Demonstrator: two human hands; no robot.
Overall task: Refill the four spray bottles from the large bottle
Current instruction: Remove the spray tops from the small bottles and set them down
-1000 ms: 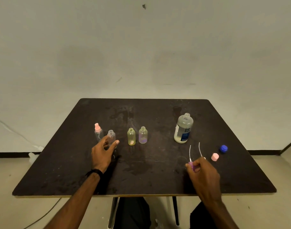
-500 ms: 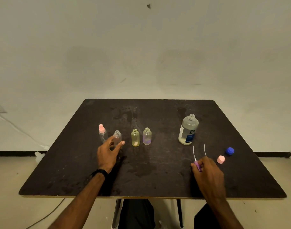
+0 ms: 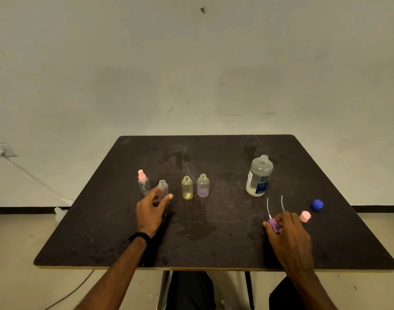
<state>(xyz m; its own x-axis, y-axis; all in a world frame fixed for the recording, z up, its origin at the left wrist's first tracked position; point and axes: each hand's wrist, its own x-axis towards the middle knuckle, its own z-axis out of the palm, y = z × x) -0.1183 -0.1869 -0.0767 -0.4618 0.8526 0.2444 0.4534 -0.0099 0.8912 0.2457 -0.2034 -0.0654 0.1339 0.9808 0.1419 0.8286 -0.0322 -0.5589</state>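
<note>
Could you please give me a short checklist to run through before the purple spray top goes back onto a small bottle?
1. Purple spray top held: ok, right hand pinches it.
2. Clear open bottle steadied: cannot tell; left hand is at it with fingers spread.
3. Purple bottle neck open: ok.
4. Yellow bottle neck open: ok.
5. Large bottle upright, clear of the hands: ok, uncapped.
6. Small bottles' fill levels: cannot tell.
</note>
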